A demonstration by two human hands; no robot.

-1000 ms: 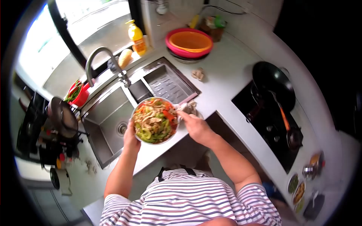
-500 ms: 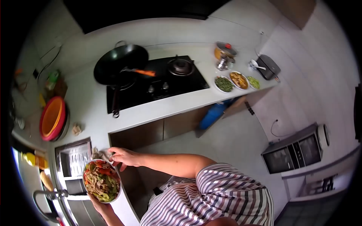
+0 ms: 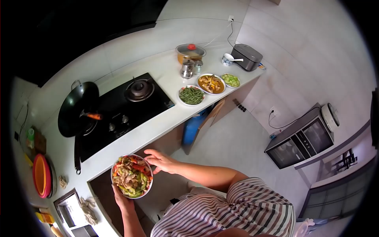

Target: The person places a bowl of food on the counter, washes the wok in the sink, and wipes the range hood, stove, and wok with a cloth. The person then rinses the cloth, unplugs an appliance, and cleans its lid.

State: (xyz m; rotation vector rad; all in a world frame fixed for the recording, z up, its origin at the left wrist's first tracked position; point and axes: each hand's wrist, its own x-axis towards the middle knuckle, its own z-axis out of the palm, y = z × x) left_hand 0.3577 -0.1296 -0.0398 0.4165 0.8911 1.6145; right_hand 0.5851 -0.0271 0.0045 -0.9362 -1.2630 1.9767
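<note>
A round white-rimmed bowl (image 3: 131,176) is full of a stir-fry of sliced meat, green pepper and red pepper. It is held up in front of my striped shirt, near the counter's front edge. My left hand (image 3: 121,196) supports it at the lower left side, thumb along the rim and the other fingers hidden beneath. Just at the bowl's upper right rim is my right hand (image 3: 161,161), its fingers stretched out and spread. Whether those fingertips touch the rim I cannot tell.
Left on the counter (image 3: 130,140), a black wok (image 3: 75,112) with an orange-handled spatula (image 3: 94,116) sits on the gas stove (image 3: 118,106). Farther right are plates of green beans (image 3: 192,95), a saucy dish (image 3: 211,83) and pale green vegetables (image 3: 230,80), a lidded pot (image 3: 189,51) and a rice cooker (image 3: 246,57).
My view has swung right, away from the sink. Both hands and the bowl have moved right with my body, from beside the sink to the counter's front edge by the stove.
</note>
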